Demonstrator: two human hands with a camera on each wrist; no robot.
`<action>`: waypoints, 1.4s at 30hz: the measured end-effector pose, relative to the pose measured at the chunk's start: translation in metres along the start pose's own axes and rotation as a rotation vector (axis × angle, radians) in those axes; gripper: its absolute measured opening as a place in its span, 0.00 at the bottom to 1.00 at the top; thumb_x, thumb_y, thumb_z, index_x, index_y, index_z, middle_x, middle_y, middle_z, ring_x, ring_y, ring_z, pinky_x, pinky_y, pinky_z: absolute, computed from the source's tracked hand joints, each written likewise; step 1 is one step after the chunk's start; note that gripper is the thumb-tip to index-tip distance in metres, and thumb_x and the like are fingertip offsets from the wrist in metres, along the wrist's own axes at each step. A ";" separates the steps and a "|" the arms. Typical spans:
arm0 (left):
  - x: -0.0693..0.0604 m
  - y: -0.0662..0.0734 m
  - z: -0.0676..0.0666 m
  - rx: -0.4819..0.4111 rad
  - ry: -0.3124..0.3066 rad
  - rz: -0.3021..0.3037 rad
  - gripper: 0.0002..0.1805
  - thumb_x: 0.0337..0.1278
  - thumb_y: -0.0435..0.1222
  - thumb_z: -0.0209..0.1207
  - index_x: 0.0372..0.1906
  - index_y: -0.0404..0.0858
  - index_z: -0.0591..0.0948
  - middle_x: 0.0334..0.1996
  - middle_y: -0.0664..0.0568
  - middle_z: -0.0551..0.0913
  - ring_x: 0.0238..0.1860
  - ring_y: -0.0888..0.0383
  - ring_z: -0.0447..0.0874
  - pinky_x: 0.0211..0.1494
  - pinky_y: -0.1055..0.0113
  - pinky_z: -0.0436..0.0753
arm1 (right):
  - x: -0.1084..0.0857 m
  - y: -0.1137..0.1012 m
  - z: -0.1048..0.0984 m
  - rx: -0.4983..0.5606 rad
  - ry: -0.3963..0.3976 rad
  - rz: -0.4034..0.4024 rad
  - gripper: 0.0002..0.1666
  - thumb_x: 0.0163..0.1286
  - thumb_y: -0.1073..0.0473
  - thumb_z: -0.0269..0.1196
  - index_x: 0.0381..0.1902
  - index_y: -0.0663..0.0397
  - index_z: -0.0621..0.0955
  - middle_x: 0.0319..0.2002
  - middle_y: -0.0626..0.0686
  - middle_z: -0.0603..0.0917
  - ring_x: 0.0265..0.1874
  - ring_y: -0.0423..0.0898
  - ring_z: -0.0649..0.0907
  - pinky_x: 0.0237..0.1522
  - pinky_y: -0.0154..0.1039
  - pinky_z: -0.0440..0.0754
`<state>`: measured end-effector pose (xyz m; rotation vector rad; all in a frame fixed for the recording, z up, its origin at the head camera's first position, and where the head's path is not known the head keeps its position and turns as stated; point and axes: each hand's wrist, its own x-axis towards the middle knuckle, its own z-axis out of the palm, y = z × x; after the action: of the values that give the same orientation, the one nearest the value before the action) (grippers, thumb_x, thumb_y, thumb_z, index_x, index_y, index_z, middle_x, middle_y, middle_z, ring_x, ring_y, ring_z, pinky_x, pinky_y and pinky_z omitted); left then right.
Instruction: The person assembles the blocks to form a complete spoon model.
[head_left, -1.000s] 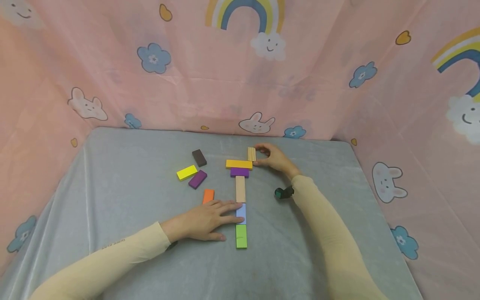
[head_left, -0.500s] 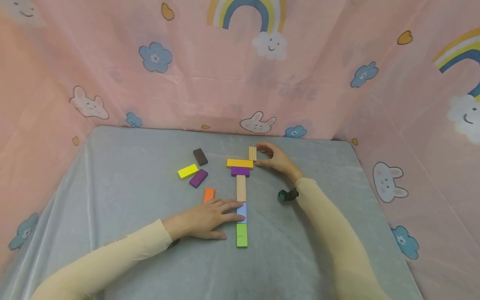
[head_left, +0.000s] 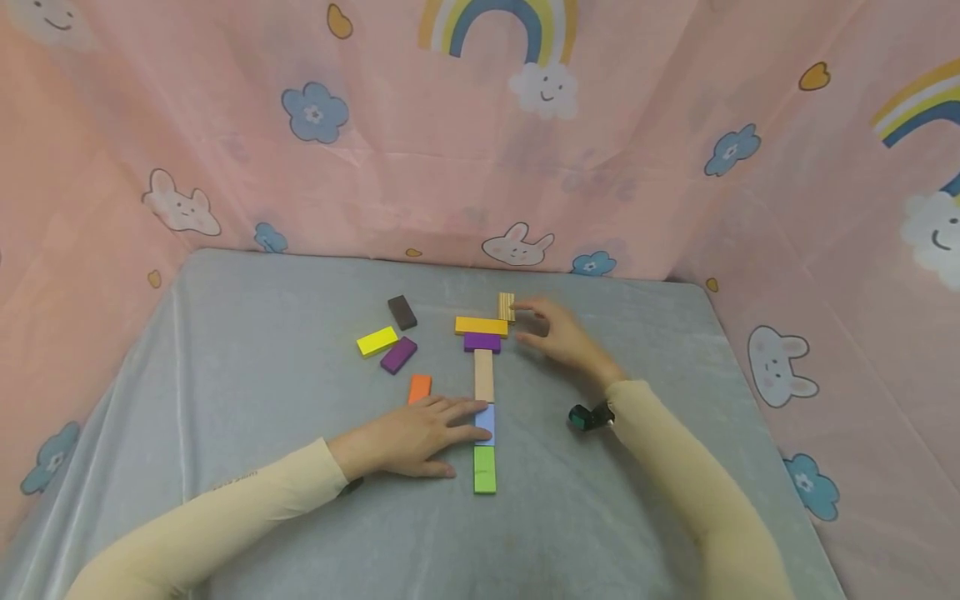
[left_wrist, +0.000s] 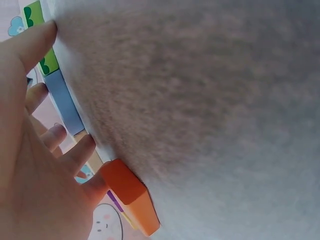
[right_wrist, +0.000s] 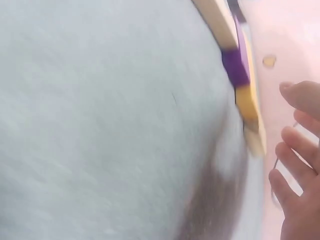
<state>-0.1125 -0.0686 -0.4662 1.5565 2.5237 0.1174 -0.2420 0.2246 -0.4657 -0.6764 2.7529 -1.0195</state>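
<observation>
In the head view, a line of wooden blocks runs away from me: green (head_left: 484,470), light blue (head_left: 486,420), beige (head_left: 483,375), then a purple block (head_left: 482,342) and a yellow-orange block (head_left: 480,326) laid crosswise. Off the right end of the crosswise pieces stands a striped wood-grain block (head_left: 506,307). My left hand (head_left: 414,435) lies with spread fingers, its fingertips on the light blue block. Close to the left hand's far side is an orange block (left_wrist: 131,187), partly covered in the head view. Beside the striped block, my right hand (head_left: 564,337) has parted, bent fingers and grips nothing.
Left of the line lie a dark brown block (head_left: 402,312), a yellow block (head_left: 377,342) and a second purple block (head_left: 399,355). Grey cloth (head_left: 262,358) covers the table. A pink printed curtain (head_left: 420,183) rises behind and at both sides.
My right hand has drawn back slightly toward me and to the right, away from the striped block, its fingers parting from it. The left hand stays in place on the light blue block.
</observation>
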 end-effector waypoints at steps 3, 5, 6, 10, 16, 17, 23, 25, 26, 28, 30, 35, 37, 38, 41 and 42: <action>0.000 0.000 0.000 0.009 0.009 0.000 0.37 0.63 0.58 0.57 0.75 0.58 0.62 0.80 0.52 0.52 0.76 0.52 0.61 0.78 0.54 0.64 | -0.010 -0.012 0.003 -0.040 -0.010 -0.085 0.29 0.67 0.54 0.67 0.65 0.47 0.75 0.66 0.51 0.76 0.69 0.53 0.72 0.73 0.57 0.67; 0.000 0.000 0.000 0.007 0.016 0.004 0.37 0.63 0.58 0.58 0.75 0.57 0.62 0.80 0.52 0.53 0.76 0.52 0.61 0.77 0.54 0.65 | -0.017 -0.019 0.006 -0.071 -0.013 -0.153 0.28 0.66 0.55 0.67 0.64 0.47 0.77 0.66 0.51 0.77 0.69 0.52 0.73 0.72 0.57 0.67; 0.000 -0.001 0.000 -0.003 0.022 0.006 0.38 0.63 0.58 0.58 0.75 0.56 0.62 0.80 0.51 0.53 0.76 0.51 0.62 0.77 0.53 0.66 | -0.020 -0.021 0.008 -0.085 -0.013 -0.181 0.27 0.66 0.55 0.67 0.63 0.47 0.78 0.65 0.51 0.78 0.68 0.52 0.74 0.72 0.57 0.68; -0.002 -0.005 0.003 -0.062 0.062 0.005 0.38 0.63 0.58 0.58 0.75 0.55 0.61 0.79 0.51 0.55 0.74 0.51 0.65 0.75 0.53 0.69 | -0.033 -0.028 0.014 -0.111 -0.020 -0.260 0.24 0.66 0.56 0.66 0.61 0.46 0.80 0.64 0.50 0.79 0.66 0.52 0.76 0.69 0.56 0.72; -0.008 -0.017 -0.004 -0.143 0.100 -0.039 0.34 0.65 0.55 0.58 0.73 0.52 0.66 0.75 0.52 0.64 0.71 0.54 0.71 0.71 0.57 0.74 | -0.049 -0.031 0.023 -0.129 -0.051 -0.310 0.24 0.66 0.54 0.68 0.60 0.45 0.81 0.65 0.49 0.79 0.67 0.50 0.76 0.69 0.54 0.73; -0.010 -0.019 -0.005 -0.138 0.106 -0.044 0.33 0.65 0.54 0.58 0.72 0.51 0.67 0.74 0.52 0.66 0.70 0.54 0.72 0.71 0.58 0.75 | -0.051 -0.031 0.025 -0.137 -0.058 -0.323 0.25 0.65 0.53 0.68 0.60 0.45 0.82 0.65 0.49 0.79 0.67 0.50 0.76 0.69 0.54 0.73; -0.017 -0.032 -0.014 -0.141 0.164 -0.089 0.26 0.65 0.50 0.59 0.66 0.49 0.73 0.68 0.53 0.73 0.67 0.54 0.74 0.70 0.57 0.75 | -0.062 -0.034 0.036 -0.165 -0.077 -0.408 0.24 0.63 0.53 0.70 0.58 0.44 0.83 0.64 0.48 0.80 0.66 0.49 0.77 0.67 0.53 0.75; -0.019 -0.037 -0.016 -0.141 0.181 -0.117 0.26 0.64 0.50 0.60 0.65 0.49 0.75 0.66 0.53 0.75 0.66 0.53 0.75 0.70 0.56 0.76 | -0.064 -0.034 0.040 -0.162 -0.074 -0.438 0.23 0.62 0.53 0.71 0.56 0.44 0.85 0.63 0.49 0.81 0.65 0.49 0.77 0.66 0.53 0.75; -0.020 -0.040 -0.017 -0.137 0.185 -0.134 0.26 0.64 0.50 0.61 0.65 0.49 0.75 0.66 0.54 0.76 0.65 0.54 0.76 0.70 0.56 0.76 | -0.064 -0.033 0.041 -0.160 -0.074 -0.446 0.22 0.62 0.52 0.71 0.55 0.44 0.85 0.63 0.49 0.81 0.65 0.49 0.77 0.66 0.52 0.75; -0.023 -0.046 -0.021 -0.138 0.210 -0.158 0.25 0.63 0.49 0.62 0.64 0.48 0.77 0.63 0.52 0.78 0.63 0.52 0.77 0.68 0.55 0.77 | -0.066 -0.033 0.045 -0.153 -0.075 -0.453 0.21 0.62 0.52 0.71 0.54 0.43 0.86 0.62 0.49 0.81 0.65 0.49 0.77 0.66 0.52 0.75; -0.026 -0.053 -0.026 -0.136 0.233 -0.177 0.24 0.63 0.47 0.62 0.62 0.46 0.78 0.62 0.51 0.79 0.61 0.52 0.78 0.67 0.55 0.78 | -0.067 -0.033 0.048 -0.143 -0.074 -0.451 0.21 0.62 0.51 0.71 0.53 0.43 0.86 0.62 0.48 0.82 0.65 0.48 0.78 0.67 0.52 0.75; -0.034 -0.069 -0.033 -0.142 0.289 -0.229 0.20 0.64 0.44 0.62 0.58 0.44 0.80 0.59 0.52 0.80 0.60 0.53 0.79 0.65 0.56 0.78 | -0.070 -0.034 0.051 -0.132 -0.063 -0.440 0.19 0.61 0.50 0.72 0.51 0.42 0.87 0.61 0.48 0.83 0.65 0.49 0.78 0.67 0.53 0.74; -0.037 -0.076 -0.034 -0.166 0.300 -0.257 0.19 0.64 0.43 0.62 0.58 0.44 0.81 0.58 0.53 0.80 0.60 0.53 0.79 0.65 0.56 0.78 | -0.070 -0.035 0.051 -0.142 -0.060 -0.444 0.19 0.60 0.50 0.72 0.50 0.43 0.87 0.60 0.48 0.83 0.65 0.49 0.78 0.67 0.53 0.74; -0.038 -0.078 -0.035 -0.187 0.305 -0.268 0.19 0.64 0.43 0.62 0.57 0.44 0.81 0.58 0.53 0.80 0.60 0.53 0.79 0.65 0.55 0.78 | -0.071 -0.035 0.051 -0.147 -0.057 -0.447 0.19 0.60 0.50 0.72 0.50 0.43 0.87 0.60 0.49 0.83 0.65 0.50 0.78 0.67 0.53 0.74; -0.042 -0.087 -0.035 -0.271 0.303 -0.300 0.19 0.65 0.42 0.61 0.58 0.43 0.80 0.58 0.53 0.80 0.61 0.53 0.78 0.67 0.53 0.77 | -0.071 -0.036 0.051 -0.159 -0.051 -0.453 0.19 0.59 0.50 0.73 0.49 0.43 0.88 0.60 0.49 0.83 0.65 0.50 0.78 0.67 0.53 0.74; -0.043 -0.090 -0.035 -0.306 0.299 -0.319 0.19 0.66 0.42 0.61 0.58 0.43 0.80 0.59 0.53 0.80 0.62 0.52 0.78 0.68 0.53 0.77 | -0.071 -0.036 0.051 -0.164 -0.049 -0.455 0.19 0.59 0.50 0.73 0.49 0.43 0.88 0.60 0.49 0.84 0.65 0.50 0.78 0.67 0.53 0.75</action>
<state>-0.1797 -0.1467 -0.4417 1.0749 2.7707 0.7013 -0.1523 0.2026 -0.4839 -1.3789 2.7195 -0.8311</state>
